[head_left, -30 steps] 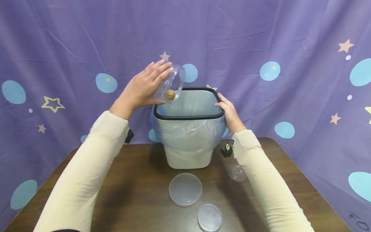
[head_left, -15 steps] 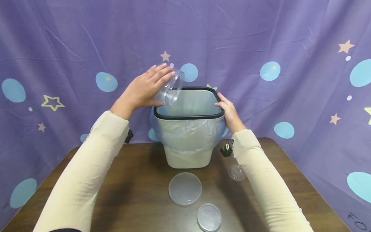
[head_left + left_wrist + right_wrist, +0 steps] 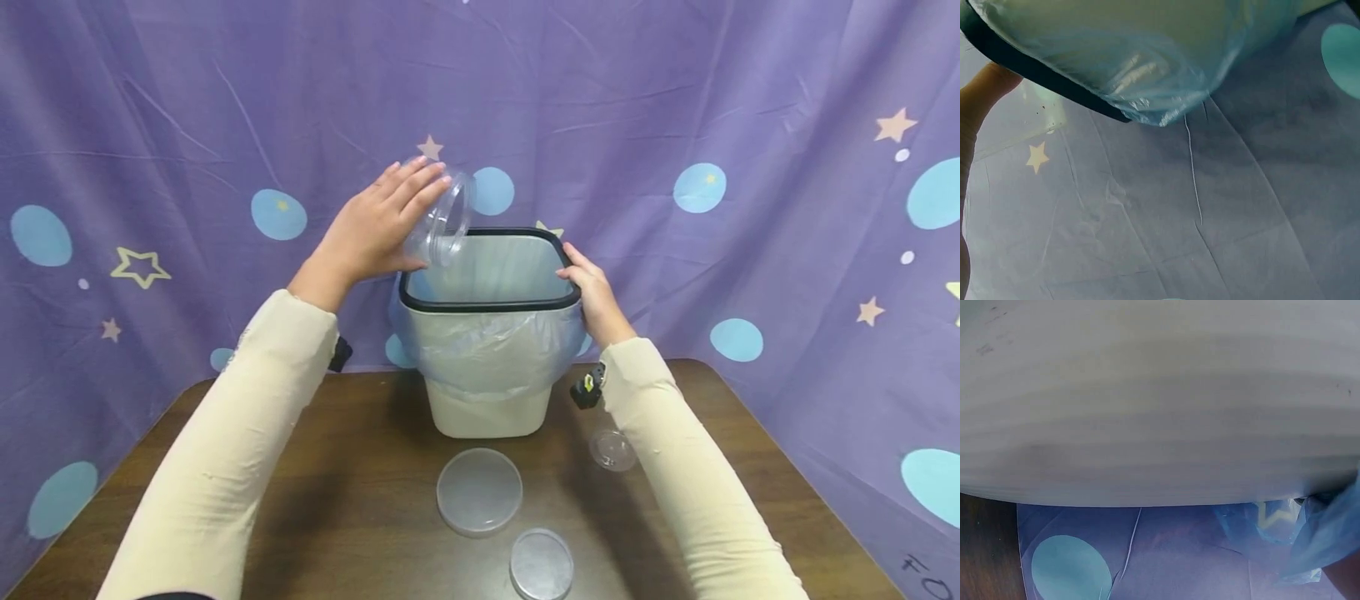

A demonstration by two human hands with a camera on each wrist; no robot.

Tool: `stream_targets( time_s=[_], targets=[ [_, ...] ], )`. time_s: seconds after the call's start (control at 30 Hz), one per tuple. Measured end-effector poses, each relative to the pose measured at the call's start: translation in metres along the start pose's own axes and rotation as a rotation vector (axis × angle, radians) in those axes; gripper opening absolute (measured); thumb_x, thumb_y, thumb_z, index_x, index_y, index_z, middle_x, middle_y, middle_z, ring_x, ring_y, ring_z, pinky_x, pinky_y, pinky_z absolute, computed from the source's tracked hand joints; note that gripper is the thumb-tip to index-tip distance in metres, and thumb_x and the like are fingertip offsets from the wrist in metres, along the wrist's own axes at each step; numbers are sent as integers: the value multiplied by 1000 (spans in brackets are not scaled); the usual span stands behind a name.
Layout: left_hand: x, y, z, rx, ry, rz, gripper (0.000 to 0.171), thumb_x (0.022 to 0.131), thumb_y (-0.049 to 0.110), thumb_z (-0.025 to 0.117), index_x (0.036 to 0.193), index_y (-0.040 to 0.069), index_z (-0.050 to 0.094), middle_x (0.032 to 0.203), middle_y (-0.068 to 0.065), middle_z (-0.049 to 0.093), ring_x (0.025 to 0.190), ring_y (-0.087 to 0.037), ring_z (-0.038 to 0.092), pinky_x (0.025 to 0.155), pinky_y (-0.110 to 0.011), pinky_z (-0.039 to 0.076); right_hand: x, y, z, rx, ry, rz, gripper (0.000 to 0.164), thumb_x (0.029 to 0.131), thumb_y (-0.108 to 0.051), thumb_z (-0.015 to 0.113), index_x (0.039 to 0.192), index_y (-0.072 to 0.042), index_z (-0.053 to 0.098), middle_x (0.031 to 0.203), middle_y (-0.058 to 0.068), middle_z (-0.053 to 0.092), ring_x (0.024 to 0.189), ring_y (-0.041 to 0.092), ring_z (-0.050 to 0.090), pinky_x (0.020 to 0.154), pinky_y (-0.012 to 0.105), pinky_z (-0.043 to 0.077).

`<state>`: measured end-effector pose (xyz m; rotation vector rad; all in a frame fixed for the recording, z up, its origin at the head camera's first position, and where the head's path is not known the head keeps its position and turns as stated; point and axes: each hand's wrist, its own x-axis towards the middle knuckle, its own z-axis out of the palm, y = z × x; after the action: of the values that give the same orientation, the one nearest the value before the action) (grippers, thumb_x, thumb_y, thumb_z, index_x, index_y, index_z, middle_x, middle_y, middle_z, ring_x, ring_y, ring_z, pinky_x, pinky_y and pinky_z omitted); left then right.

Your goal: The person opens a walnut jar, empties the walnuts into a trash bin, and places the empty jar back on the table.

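Observation:
A clear plastic jar (image 3: 442,221) is tipped on its side over the left part of the trash can, its mouth facing right and slightly down. My left hand (image 3: 378,218) grips it from behind, fingers over the top and thumb below. Nothing shows inside the jar. The pale trash can (image 3: 487,415) has a black rim (image 3: 491,306) and a translucent bluish bag (image 3: 495,354) folded down over its outside. My right hand (image 3: 595,292) holds the can's right rim, thumb inside and fingers along the outer edge. In the left wrist view the left thumb (image 3: 991,87) overlaps the rim.
On the brown table (image 3: 360,500) lie a large clear round lid (image 3: 480,492) and a smaller round lid (image 3: 542,563) in front of the can. A small clear plastic piece (image 3: 612,450) sits beside my right forearm. A purple patterned curtain (image 3: 615,108) hangs close behind the table.
A small round brown item in the jar one second ago has left it and is out of sight. The left hand dipped slightly, then rose again; the right hand stayed on the rim.

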<state>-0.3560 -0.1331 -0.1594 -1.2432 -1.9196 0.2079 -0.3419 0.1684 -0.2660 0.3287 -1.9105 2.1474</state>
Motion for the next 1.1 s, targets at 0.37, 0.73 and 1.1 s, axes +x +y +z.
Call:
stream_targets(
  time_s=[0.37,0.73,1.1],
  targets=[
    [-14,-1,8,-155,135,-299,117,48,35,93,142,2,30,147,-16,35,138,-33,28,116,-40,17,0,-1,0,-35,5,-13,62,85,0,43,145,4,27,154,12,22,142,15,15,114,24,15],
    [-33,9,14,-303,304,-608,120,51,38,92,146,5,26,148,-14,33,139,-25,26,114,-37,22,0,0,0,-76,7,-21,60,85,0,43,144,4,29,154,12,24,142,15,16,114,24,15],
    [-51,32,15,-587,525,-973,120,51,25,93,148,15,23,149,2,31,134,-11,31,108,-25,26,-1,1,-1,-77,10,-25,60,86,0,42,144,4,28,154,13,23,142,16,16,115,25,15]
  ],
)
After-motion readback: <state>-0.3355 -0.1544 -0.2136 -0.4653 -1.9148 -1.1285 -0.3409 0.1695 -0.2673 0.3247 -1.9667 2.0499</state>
